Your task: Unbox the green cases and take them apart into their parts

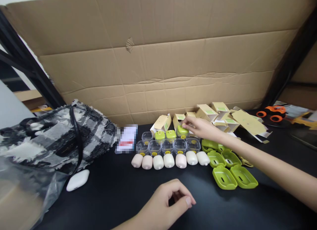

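Observation:
My right hand (pixel 192 126) reaches to the back row, its thumb and fingers closed on the top of a green rounded piece (pixel 182 132) in a clear cup. Two similar green pieces (pixel 170 134) sit in clear cups to its left. In front stands a row of clear plastic cups (pixel 155 147) with round yellow stickers. Closer still, several pale pink and cream rounded pieces (pixel 168 160) form a line. Near the front, my left hand (pixel 174 202) rests curled above the black table, thumb close to the fingertips, with nothing visible in it.
Green shallow trays (pixel 225 177) with slots lie at the right. Behind the cups are opened cardboard boxes (pixel 208 113). A fringed bag (pixel 61 137), a white oval object (pixel 78 180) and a blurred printed packet (pixel 126 139) lie left. An orange-wheeled toy (pixel 271 112) stands far right.

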`<state>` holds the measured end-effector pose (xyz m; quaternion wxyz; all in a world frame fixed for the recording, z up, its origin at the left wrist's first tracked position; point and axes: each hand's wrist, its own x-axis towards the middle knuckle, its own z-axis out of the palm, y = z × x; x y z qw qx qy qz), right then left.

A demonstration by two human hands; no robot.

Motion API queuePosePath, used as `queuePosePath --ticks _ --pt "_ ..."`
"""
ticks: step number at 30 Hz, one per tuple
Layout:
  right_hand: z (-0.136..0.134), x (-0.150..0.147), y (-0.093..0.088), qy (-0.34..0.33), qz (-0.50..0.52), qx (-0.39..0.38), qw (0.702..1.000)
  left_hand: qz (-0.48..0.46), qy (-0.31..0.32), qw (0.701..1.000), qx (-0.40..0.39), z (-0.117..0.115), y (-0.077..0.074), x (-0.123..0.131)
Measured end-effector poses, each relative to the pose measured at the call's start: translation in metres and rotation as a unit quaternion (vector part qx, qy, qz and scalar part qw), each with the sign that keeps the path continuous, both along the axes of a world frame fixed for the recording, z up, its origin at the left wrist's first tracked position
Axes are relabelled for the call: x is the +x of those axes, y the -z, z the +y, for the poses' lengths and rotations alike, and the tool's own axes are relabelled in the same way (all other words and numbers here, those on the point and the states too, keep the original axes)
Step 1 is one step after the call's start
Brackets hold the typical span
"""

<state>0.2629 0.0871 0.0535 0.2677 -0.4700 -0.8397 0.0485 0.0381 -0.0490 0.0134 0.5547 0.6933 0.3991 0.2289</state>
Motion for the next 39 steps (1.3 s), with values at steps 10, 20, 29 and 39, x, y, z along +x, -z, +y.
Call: queuePosePath --ticks 10,20,29,39 --pt "-0.09 -0.016 -0.023 -0.124 0.023 -0.006 0.992 -0.016 -0.157 0.963 0.218 -0.006 0.012 -0.01" --pt "-0.128 -0.025 -0.008 -0.2 0.02 -0.083 0.976 0.065 -0.019 0.976 0.208 -0.005 0.011 -0.005" --pt "-0.12 -0.007 -0.016 -0.166 0.207 -0.027 0.964 0.12 -0.015 0.913 0.389 -0.002 0.016 -0.006" --pt "-0.113 0.029 -0.028 -0.057 0.24 0.066 0.967 0.051 -0.128 0.874 0.465 0.048 -0.063 0.007"
